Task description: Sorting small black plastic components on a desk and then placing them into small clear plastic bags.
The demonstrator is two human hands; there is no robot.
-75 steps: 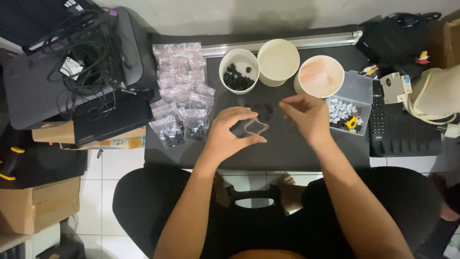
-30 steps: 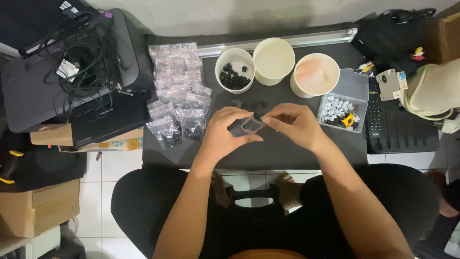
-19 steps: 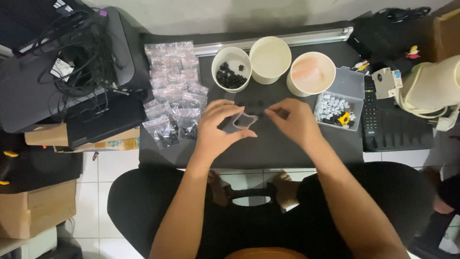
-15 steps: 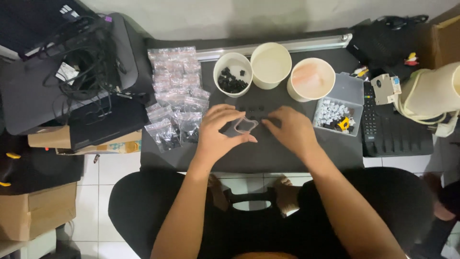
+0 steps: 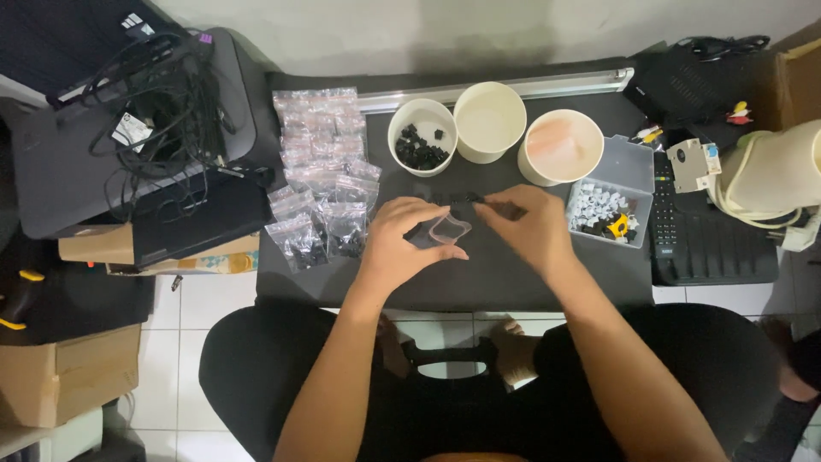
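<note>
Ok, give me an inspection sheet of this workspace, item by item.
Surface: dark desk mat.
Job's things: small clear zip bag held open; small black parts in a row behind it.
Clutter: filled zip bags, cup of black parts, two more paper cups, clear box of white parts.
Hands: left hand holds the bag; right hand pinches at the parts.
Cables: tangle on printer.
Surroundings: tiled floor, cardboard box.

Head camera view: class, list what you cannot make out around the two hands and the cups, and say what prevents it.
1. What the right hand pinches: hidden by its own fingers.
2. Whether the small clear bag in the left hand holds anything: too small.
3. The kind of black pieces in the left cup: too small.
4. The pink contents of the right cup: blurred.
</note>
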